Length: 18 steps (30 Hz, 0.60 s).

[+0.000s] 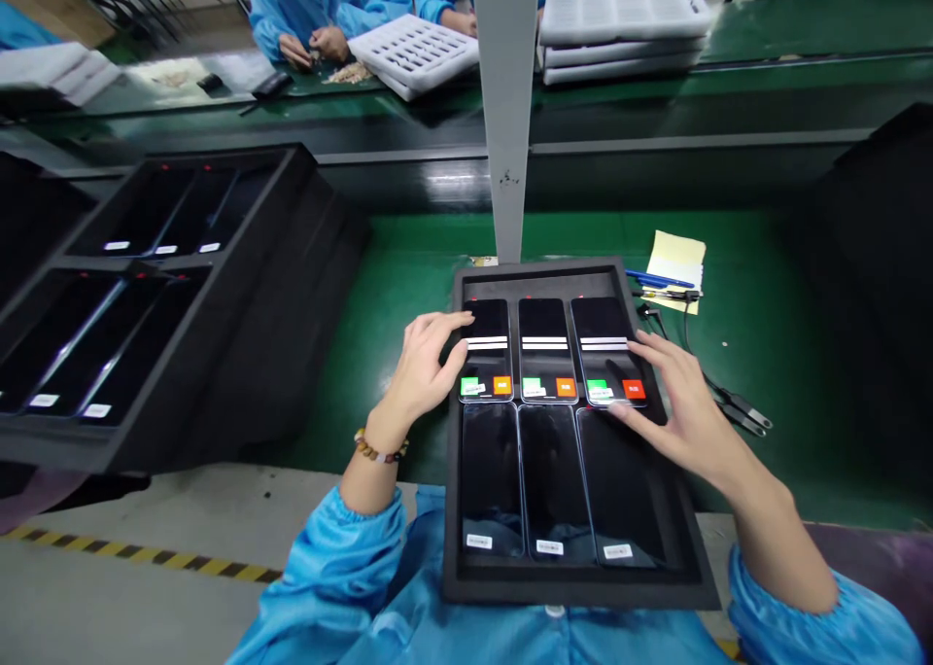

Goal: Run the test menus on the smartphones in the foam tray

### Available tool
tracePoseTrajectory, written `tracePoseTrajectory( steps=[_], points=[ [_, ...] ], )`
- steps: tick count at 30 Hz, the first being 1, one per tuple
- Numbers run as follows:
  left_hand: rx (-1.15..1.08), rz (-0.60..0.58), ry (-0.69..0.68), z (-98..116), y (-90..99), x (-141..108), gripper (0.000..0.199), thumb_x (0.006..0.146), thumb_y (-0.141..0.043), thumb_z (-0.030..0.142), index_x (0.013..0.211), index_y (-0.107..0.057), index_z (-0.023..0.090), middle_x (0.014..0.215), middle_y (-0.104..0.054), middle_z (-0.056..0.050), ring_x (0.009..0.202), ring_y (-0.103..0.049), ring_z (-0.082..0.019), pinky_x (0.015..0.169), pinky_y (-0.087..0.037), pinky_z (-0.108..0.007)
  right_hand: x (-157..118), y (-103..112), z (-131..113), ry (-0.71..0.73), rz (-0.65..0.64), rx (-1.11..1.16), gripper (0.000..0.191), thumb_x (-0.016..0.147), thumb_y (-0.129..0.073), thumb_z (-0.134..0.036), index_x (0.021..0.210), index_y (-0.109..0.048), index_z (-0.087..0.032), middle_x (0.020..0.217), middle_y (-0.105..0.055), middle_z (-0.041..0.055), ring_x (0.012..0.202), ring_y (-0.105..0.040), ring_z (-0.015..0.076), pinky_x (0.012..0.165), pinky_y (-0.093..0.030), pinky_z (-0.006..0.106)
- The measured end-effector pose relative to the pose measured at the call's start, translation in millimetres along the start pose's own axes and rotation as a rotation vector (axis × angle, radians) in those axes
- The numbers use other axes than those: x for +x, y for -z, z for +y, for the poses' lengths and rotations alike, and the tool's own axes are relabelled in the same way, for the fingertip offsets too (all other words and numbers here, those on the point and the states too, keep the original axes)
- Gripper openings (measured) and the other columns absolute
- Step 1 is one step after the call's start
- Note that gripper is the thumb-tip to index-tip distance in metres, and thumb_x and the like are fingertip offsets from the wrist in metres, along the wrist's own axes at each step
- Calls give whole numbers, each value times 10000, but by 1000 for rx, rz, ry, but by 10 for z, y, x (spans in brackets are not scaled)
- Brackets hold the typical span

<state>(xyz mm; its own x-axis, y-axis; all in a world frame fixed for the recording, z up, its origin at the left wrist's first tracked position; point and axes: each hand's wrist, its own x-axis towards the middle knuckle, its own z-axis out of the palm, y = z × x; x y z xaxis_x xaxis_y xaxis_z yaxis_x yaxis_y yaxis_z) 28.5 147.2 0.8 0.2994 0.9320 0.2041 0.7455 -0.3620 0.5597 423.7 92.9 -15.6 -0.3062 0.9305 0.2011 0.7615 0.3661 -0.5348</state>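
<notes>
In front of me a black foam tray holds two rows of smartphones. The far row's left phone, middle phone and right phone are lit, showing white stripes and coloured squares. Dark screens with small white labels fill the near row, such as the near middle phone. My left hand is open at the tray's left rim, fingertips at the left lit phone. On the opposite side my right hand is open, its thumb and fingers spread around the right lit phone's lower right edge.
A stack of black trays with phones stands at left. A sticky-note pad, blue pens and a black cable lie right. A grey post rises behind my tray. Across the bench, co-workers in blue sleeves sit by white trays.
</notes>
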Motion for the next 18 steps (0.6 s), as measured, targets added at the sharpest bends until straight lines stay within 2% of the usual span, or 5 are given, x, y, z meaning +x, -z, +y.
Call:
tracePoseTrajectory(
  steps=[4,7,9,13,18],
  points=[
    [82,-163,-86,160,-114,576,441,1123,-442,478,1410,-655,220,1486,-643,-111,1390,-521,-307,1194,-422,-501,146,-76,-106,115,-14,-128,978,884,-774,-701,1672,-327,-334,1705,-418,179,1573,-406,448,1225,-400,696],
    [141,-340,-93,332,-318,1009,508,1124,-410,516,1406,-671,184,1393,-650,-142,1290,-576,-322,1157,-442,-518,322,-145,-209,215,-28,-197,971,879,-757,-735,1657,-365,-306,1667,-464,191,1554,-424,443,1212,-411,666],
    [149,-379,-90,431,-458,1202,529,1120,-396,549,1372,-696,193,1340,-650,-151,1275,-591,-344,1111,-465,-544,421,-190,-247,276,-38,-236,950,885,-743,-744,1642,-400,-286,1643,-492,195,1538,-441,435,1209,-410,650],
    [131,-400,-102,544,-664,1399,547,1120,-360,565,1388,-687,218,1315,-635,-162,1307,-575,-377,1076,-466,-573,516,-246,-244,334,-34,-291,936,884,-709,-782,1615,-468,-250,1602,-530,215,1511,-465,436,1194,-417,643],
    [44,-504,-189,649,-782,1546,524,1130,-331,531,1264,-744,236,1282,-667,-117,1230,-600,-292,1117,-439,-464,493,-266,-202,388,11,-323,821,910,-719,-727,1538,-570,-220,1540,-606,204,1439,-534,415,1171,-435,607]
  ],
)
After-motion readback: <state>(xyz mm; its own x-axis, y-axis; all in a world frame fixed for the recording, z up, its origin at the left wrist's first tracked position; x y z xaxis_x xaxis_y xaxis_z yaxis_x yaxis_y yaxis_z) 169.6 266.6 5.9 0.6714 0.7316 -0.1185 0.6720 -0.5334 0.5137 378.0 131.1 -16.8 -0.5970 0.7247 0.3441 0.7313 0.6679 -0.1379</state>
